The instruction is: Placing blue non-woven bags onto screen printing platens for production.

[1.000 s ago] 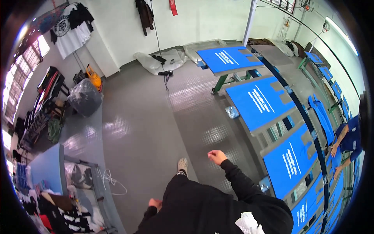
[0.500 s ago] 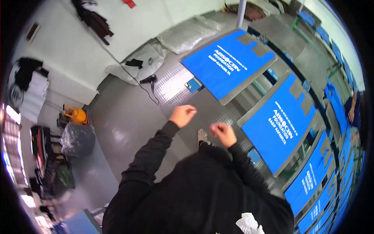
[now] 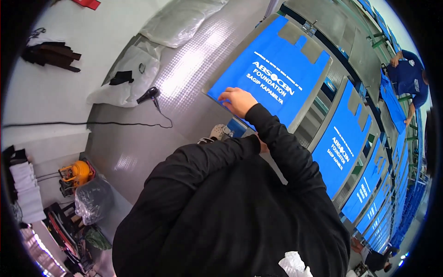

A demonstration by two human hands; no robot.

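Observation:
My right hand (image 3: 239,102) is over the near-left edge of a blue fabric panel (image 3: 272,60) with white print. Its fingers are loosely bent and slightly apart, by the panel's corner. This panel lies flat on a grey board (image 3: 295,34). My left hand (image 3: 263,145) is mostly hidden under my right forearm, close to the board's near edge, so its fingers do not show. Beneath the board's near side is a small blue box-like part (image 3: 236,127). A second printed blue panel (image 3: 340,143) lies on the board to the right.
More boards with blue panels run away to the right. Beyond the rail, a person in dark blue (image 3: 408,78) handles a blue cloth (image 3: 391,104). On the left are a black hair dryer (image 3: 148,94) with its cord, plastic-wrapped bundles (image 3: 180,21) and an orange machine (image 3: 76,173).
I have moved closer to the nearest board. My right hand has gone from over the floor to the panel's edge; my left has slipped under my right forearm.

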